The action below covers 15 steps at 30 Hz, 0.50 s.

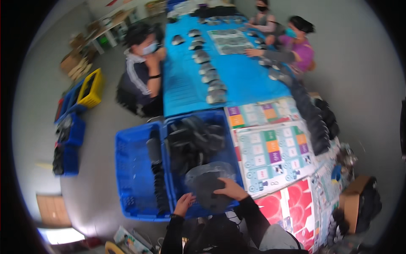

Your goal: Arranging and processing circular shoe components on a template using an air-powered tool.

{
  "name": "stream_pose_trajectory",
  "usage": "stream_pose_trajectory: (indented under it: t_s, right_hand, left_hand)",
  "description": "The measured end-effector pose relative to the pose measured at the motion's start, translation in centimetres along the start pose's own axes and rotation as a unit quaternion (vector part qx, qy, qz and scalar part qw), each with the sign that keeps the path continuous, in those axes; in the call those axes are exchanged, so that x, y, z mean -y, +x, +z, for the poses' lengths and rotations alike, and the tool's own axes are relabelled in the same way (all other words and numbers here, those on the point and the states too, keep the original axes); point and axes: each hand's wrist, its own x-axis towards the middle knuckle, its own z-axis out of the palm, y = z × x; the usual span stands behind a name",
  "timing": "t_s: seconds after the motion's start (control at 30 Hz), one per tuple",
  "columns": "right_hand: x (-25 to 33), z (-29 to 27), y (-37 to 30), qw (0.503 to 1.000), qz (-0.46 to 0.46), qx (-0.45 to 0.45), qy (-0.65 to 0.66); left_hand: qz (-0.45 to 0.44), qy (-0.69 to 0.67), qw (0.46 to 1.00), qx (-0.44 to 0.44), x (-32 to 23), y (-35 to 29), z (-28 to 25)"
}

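Observation:
In front of me, over the near end of a blue crate [237, 169], I hold a dark grey rounded piece [207, 188] with a pale translucent rim on its far side. My right hand [230, 189] grips its right side, fingers over the top. My left hand [183, 205] is closed at its lower left edge, though blur softens the fingertips. Loosely heaped dark grey and black pieces [196, 137] fill the crate beyond. A second blue crate [133, 169] on the left carries a long stacked row of dark pieces [157, 182] along its right side.
A blue-covered table [184, 84] extends ahead, bearing a row of grey rounded pieces [208, 74]. One person [141, 72] sits at its left, others [300, 51] at its right. Printed boards [253, 165] and a long dark stack [311, 114] lie right; an open cardboard box [354, 203] stands far right.

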Motion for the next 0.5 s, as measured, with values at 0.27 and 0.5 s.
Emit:
stream_pose_trajectory:
  t_s: [0.27,0.5]
  right_hand:
    - [15.5,1.7,-3.2,0.997,-0.058,-0.010,0.048]
    - [23.5,7.8,-7.5,0.954,-0.226,-0.115,-0.158]
  left_hand:
    - [0.101,-0.455,0.841,0.274,-10.2,-10.0,2.3]
    - [0.181,-0.210,0.958,0.078,-8.8,-15.9,-2.6]
